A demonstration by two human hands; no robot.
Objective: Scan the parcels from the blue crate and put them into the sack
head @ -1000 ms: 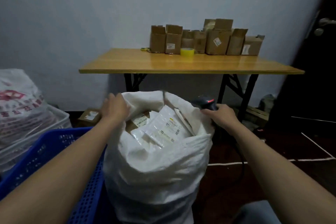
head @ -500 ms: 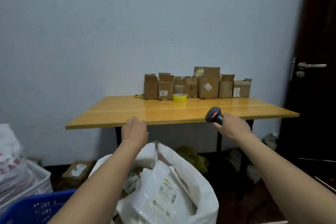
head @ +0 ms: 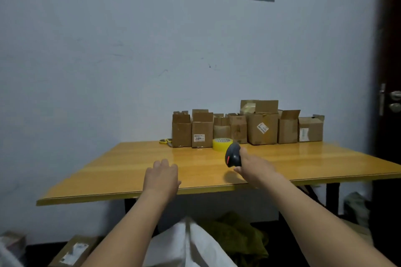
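1. Both hands have risen from the mouth of the white woven sack (head: 195,245) and now hang over the yellow wooden worktop (head: 130,171). The view has lifted with them, so only the sack's top shows at the bottom.
2. The right hand (head: 255,168) grips a black handheld barcode scanner (head: 232,155). Its fingers wrap round the handle, and the scanner's head points up and tips toward the far edge.
3. The left hand (head: 161,176) is empty, its fingers loosely relaxed above the near edge.
4. The sack stands below the near edge, between the two forearms and back toward the person from both hands. The left hand looks slightly nearer to it. The blue crate is out of view, so I cannot tell which way the next parcel lies.
5. Along the far edge stands a row of brown cardboard boxes (head: 262,130), with a yellow tape roll (head: 221,144) just beyond the scanner.
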